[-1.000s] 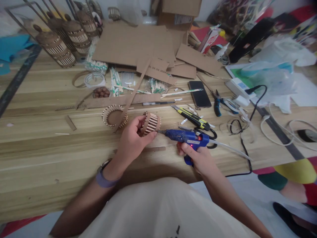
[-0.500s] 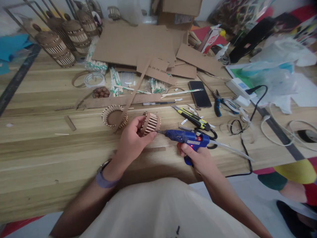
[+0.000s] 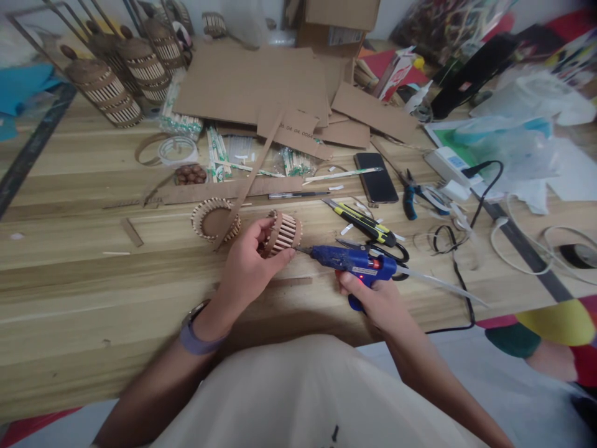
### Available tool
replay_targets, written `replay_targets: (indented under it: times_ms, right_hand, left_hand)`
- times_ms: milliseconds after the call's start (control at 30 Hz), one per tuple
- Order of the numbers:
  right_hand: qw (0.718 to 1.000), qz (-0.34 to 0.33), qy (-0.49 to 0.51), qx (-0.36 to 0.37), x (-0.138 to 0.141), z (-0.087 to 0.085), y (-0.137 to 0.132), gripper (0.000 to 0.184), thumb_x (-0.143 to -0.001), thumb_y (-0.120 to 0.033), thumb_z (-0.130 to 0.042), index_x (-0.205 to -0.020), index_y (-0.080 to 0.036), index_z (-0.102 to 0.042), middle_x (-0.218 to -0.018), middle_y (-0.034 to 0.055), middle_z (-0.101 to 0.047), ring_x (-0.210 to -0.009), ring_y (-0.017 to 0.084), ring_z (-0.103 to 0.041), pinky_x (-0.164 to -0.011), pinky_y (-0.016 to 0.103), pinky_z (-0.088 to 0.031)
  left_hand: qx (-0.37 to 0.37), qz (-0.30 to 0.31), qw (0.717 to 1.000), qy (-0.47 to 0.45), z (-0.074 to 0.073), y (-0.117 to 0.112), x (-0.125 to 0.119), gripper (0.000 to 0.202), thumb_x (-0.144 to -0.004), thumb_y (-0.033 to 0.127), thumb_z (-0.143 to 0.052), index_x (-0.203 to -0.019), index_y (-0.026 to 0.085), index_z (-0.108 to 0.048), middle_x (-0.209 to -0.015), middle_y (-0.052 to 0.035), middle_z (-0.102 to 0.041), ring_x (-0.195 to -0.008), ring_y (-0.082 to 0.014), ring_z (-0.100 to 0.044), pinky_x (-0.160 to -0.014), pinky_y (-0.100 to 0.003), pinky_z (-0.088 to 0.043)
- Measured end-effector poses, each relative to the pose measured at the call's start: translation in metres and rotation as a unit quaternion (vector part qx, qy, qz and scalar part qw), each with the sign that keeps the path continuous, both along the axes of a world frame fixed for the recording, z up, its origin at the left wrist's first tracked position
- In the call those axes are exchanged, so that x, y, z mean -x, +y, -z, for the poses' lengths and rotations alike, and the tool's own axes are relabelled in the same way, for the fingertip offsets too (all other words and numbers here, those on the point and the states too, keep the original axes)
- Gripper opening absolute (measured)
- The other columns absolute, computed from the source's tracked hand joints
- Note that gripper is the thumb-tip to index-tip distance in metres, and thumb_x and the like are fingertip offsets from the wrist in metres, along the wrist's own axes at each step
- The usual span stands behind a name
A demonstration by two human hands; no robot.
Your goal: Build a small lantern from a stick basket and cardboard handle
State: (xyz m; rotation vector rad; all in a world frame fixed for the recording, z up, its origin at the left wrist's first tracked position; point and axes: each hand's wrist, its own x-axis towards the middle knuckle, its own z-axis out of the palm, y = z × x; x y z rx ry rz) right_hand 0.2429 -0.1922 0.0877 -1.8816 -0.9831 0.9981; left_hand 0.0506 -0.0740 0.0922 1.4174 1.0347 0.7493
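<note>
Between the thumb and fingers of my left hand (image 3: 252, 258) is a small round basket (image 3: 285, 234) of short pale sticks between brown cardboard bands, tipped on its side. My right hand (image 3: 370, 295) grips the handle of a blue hot glue gun (image 3: 352, 261); its red light is lit and a clear glue stick (image 3: 443, 285) juts from the back. The nozzle points left, close to the basket's lower right edge; I cannot tell whether it touches. A second stick basket (image 3: 205, 218) stands to the left, with a long cardboard strip (image 3: 254, 171) leaning over it.
Behind the glue gun lie a yellow-black utility knife (image 3: 361, 222), scissors (image 3: 398, 251), a phone (image 3: 377, 178) and pliers (image 3: 409, 196). Cardboard sheets (image 3: 252, 81) cover the back. Finished stick lanterns (image 3: 105, 90) stand back left. A black cable (image 3: 459, 280) runs down the right.
The glue gun in my right hand has shifted very slightly, its rear end and glue stick a little further right. My left hand and the basket stay almost still.
</note>
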Motion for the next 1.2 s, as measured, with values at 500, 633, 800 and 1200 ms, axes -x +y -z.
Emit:
replay_targets:
  times_ms: [500, 633, 800, 1200]
  right_hand:
    - [0.999, 0.023, -0.003, -0.029, -0.018, 0.006, -0.008, 0.045, -0.070, -0.066, -0.073, -0.060, -0.024, -0.064, -0.062, 0.0058, -0.069, -0.060, 0.020, -0.062, -0.056, 0.031, -0.052]
    - [0.999, 0.026, 0.005, -0.025, -0.017, 0.007, -0.009, 0.046, -0.070, -0.066, -0.074, -0.059, -0.023, -0.063, -0.063, 0.0060, -0.070, -0.061, 0.020, -0.063, -0.057, 0.031, -0.052]
    - [1.000, 0.016, 0.000, -0.024, -0.016, 0.007, -0.010, 0.047, -0.073, -0.067, -0.072, -0.058, -0.023, -0.063, -0.061, 0.0054, -0.067, -0.056, 0.018, -0.058, -0.052, 0.030, -0.047]
    - [1.000, 0.012, 0.006, -0.020, -0.014, 0.000, -0.006, 0.044, -0.070, -0.063, -0.073, -0.058, -0.022, -0.061, -0.063, 0.0052, -0.070, -0.058, 0.019, -0.063, -0.051, 0.027, -0.050]
  left_hand:
    - [-0.357, 0.162, 0.888, 0.242, 0.011, 0.010, 0.003, 0.030, -0.085, 0.015, -0.066, -0.115, 0.018, -0.066, -0.106, -0.0099, -0.072, -0.106, -0.0284, -0.063, -0.096, -0.044, -0.049]
    - [-0.469, 0.228, 0.782, 0.341, 0.021, 0.007, 0.003, 0.022, -0.092, 0.014, -0.055, -0.109, 0.018, -0.067, -0.101, -0.0114, -0.067, -0.104, -0.0308, -0.057, -0.095, -0.050, -0.046]
    - [-0.497, 0.186, 0.782, 0.328, 0.024, 0.007, 0.008, 0.040, -0.086, 0.012, -0.060, -0.126, 0.017, -0.059, -0.135, -0.0179, -0.052, -0.128, -0.0362, -0.045, -0.108, -0.057, -0.041]
    - [-0.515, 0.216, 0.745, 0.364, 0.030, 0.012, -0.002, 0.014, -0.085, 0.011, -0.058, -0.090, 0.017, -0.071, -0.106, -0.0114, -0.066, -0.124, -0.0359, -0.048, -0.118, -0.066, -0.033]
